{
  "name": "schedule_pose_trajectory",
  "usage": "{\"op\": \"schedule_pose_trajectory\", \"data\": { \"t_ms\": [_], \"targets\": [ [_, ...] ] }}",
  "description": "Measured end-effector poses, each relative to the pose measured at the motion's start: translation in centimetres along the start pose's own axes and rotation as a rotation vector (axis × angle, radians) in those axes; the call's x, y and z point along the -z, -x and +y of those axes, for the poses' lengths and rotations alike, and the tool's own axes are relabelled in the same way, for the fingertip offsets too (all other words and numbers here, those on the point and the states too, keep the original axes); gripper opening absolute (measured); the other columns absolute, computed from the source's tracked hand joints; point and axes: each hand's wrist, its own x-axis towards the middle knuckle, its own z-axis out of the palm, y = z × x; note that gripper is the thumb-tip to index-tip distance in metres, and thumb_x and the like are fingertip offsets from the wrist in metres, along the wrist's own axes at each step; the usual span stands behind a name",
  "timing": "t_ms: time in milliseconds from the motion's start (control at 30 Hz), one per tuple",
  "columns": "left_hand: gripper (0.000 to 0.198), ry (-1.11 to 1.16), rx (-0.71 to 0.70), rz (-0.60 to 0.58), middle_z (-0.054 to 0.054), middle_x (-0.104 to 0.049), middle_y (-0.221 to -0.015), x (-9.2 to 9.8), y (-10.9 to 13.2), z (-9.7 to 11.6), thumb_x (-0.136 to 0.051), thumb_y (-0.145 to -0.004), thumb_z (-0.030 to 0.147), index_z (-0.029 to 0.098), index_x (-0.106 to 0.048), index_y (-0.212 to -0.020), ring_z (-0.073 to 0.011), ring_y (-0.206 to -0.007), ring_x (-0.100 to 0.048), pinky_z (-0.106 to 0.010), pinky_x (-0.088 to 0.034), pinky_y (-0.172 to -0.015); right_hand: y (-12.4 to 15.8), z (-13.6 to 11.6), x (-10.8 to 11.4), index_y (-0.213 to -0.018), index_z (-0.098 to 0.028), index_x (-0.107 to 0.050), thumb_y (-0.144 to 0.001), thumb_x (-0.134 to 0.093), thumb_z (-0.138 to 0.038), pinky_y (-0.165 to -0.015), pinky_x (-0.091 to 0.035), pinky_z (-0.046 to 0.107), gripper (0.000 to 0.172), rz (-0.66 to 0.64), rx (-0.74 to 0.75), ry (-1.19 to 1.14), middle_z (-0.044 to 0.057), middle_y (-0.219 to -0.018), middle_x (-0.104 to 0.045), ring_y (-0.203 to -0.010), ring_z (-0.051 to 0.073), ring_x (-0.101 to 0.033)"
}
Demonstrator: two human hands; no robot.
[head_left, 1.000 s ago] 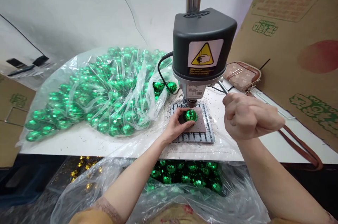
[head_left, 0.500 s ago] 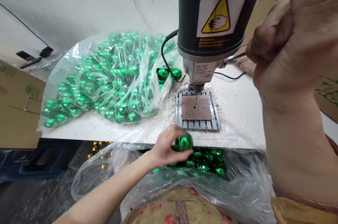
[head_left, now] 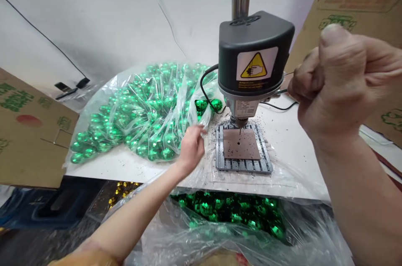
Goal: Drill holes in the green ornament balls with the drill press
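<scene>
A small drill press point(head_left: 256, 54) stands before me, its thin bit above a brown square board point(head_left: 241, 144) with a dark hole, on a slotted metal base point(head_left: 221, 161). My right hand point(head_left: 333, 78) is closed in a fist around the drill press handle, whose rod runs into the fist. Left of the base, my left hand point(head_left: 192, 147) hovers over the white table with curled fingers; no ball shows in it. Just beyond it, shiny green faceted balls point(head_left: 216, 105) show at the opening of a clear plastic bag point(head_left: 180, 109) packed with such balls.
More green balls point(head_left: 237, 216) lie in an open plastic bag below the table edge. Cardboard boxes point(head_left: 34, 132) flank the table on both sides. Dark shavings surround the base. A black cable point(head_left: 202, 80) loops beside the drill. Gold balls point(head_left: 121, 190) sit low at the left.
My left hand held a green ball over the lower bag; now it is up by the table bag, the ball no longer visible. My view has shifted; my right hand stays on the handle.
</scene>
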Motion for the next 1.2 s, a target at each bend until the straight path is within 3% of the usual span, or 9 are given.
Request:
{"op": "schedule_pose_trajectory", "data": {
  "t_ms": [67, 100, 233, 300, 400, 600, 767, 1000, 1200],
  "targets": [
    [0.019, -0.023, 0.188, 0.070, -0.007, -0.068, -0.092, -1.5, -4.0, -1.0, -0.047, -0.089, 0.011, 0.021, -0.061, -0.095, -0.0227, -0.089, -0.066, -0.039, -0.054, -0.084, 0.0, 0.0, 0.1, -0.044, -0.019, -0.042, -0.085, -0.061, -0.021, -0.041, -0.019, 0.030, 0.045, -0.005, -0.016, -0.004, -0.005, -0.039, -0.034, -0.035, 0.006, -0.031],
    [0.016, -0.035, 0.190, 0.077, -0.007, -0.067, -0.092, -2.2, -5.3, -1.3, -0.049, -0.088, 0.013, 0.021, -0.061, -0.096, -0.0224, -0.088, -0.065, -0.038, -0.053, -0.083, 0.0, 0.0, 0.2, -0.044, -0.019, -0.043, -0.085, -0.061, -0.021, -0.040, -0.019, 0.030, 0.045, -0.006, -0.026, -0.008, -0.005, -0.038, -0.035, -0.035, 0.006, -0.031],
    [0.010, -0.089, -0.088, -0.115, -0.011, -0.066, -0.097, -5.0, -6.4, -2.0, -0.053, -0.088, 0.017, 0.021, -0.063, -0.089, -0.0273, -0.097, -0.063, -0.040, -0.049, -0.093, 0.2, -0.4, 0.2, -0.043, -0.019, -0.042, -0.085, -0.061, -0.021, -0.040, -0.019, 0.030, 0.046, -0.004, -0.041, -0.005, -0.006, -0.039, -0.033, -0.035, 0.005, -0.029],
    [0.015, -0.108, -0.135, -0.194, -0.013, -0.067, -0.105, -6.1, -6.3, -2.4, -0.050, -0.089, 0.014, 0.020, -0.064, -0.089, -0.0300, -0.102, -0.063, -0.043, -0.047, -0.097, 0.2, -0.5, 0.2, -0.043, -0.019, -0.041, -0.085, -0.062, -0.022, -0.040, -0.020, 0.031, 0.046, -0.006, -0.052, 0.001, -0.006, -0.040, -0.031, -0.035, 0.005, -0.027],
    [0.024, -0.124, -0.060, -0.217, -0.015, -0.066, -0.117, -7.5, -7.0, -3.3, -0.051, -0.088, 0.009, 0.020, -0.065, -0.104, -0.0320, -0.107, -0.063, -0.043, -0.047, -0.098, 0.2, -0.5, 0.1, -0.044, -0.019, -0.038, -0.084, -0.062, -0.022, -0.040, -0.021, 0.031, 0.048, -0.013, -0.051, -0.010, -0.006, -0.040, -0.031, -0.036, 0.005, -0.026],
    [0.028, -0.137, 0.229, -0.246, -0.014, -0.069, -0.101, -9.7, -9.7, -4.3, -0.065, -0.084, 0.010, 0.017, -0.066, -0.112, -0.0314, -0.095, -0.070, -0.040, -0.049, -0.089, 0.2, -0.1, 0.2, -0.043, -0.019, -0.039, -0.083, -0.063, -0.021, -0.038, -0.019, 0.031, 0.047, -0.001, -0.014, -0.032, -0.005, -0.040, -0.030, -0.035, 0.006, -0.027],
    [0.026, -0.198, 0.256, -0.215, -0.017, -0.068, -0.109, -9.8, -10.3, -4.2, -0.065, -0.088, 0.018, 0.018, -0.067, -0.114, -0.0338, -0.094, -0.072, -0.039, -0.050, -0.083, 0.3, -0.2, 0.3, -0.044, -0.018, -0.039, -0.084, -0.062, -0.019, -0.039, -0.019, 0.029, 0.046, -0.013, -0.028, -0.040, -0.006, -0.041, -0.031, -0.036, 0.004, -0.027],
    [0.034, -0.090, 0.027, -0.147, -0.013, -0.062, -0.135, -8.3, -8.2, -4.1, -0.064, -0.093, 0.030, 0.022, -0.062, -0.126, -0.0300, -0.116, -0.066, -0.031, -0.053, -0.085, 0.6, -0.7, 0.3, -0.046, -0.017, -0.033, -0.088, -0.058, -0.019, -0.042, -0.019, 0.027, 0.048, -0.025, -0.070, -0.021, -0.006, -0.043, -0.029, -0.039, 0.002, -0.026],
    [0.037, -0.008, -0.088, -0.341, -0.011, -0.056, -0.141, -6.2, -6.2, -5.0, -0.063, -0.094, 0.029, 0.025, -0.059, -0.131, -0.0265, -0.117, -0.064, -0.033, -0.056, -0.086, 0.7, -0.6, 0.4, -0.046, -0.017, -0.035, -0.088, -0.060, -0.023, -0.040, -0.020, 0.027, 0.049, -0.036, -0.065, -0.030, -0.007, -0.042, -0.030, -0.038, 0.001, -0.027]
  ]
}}
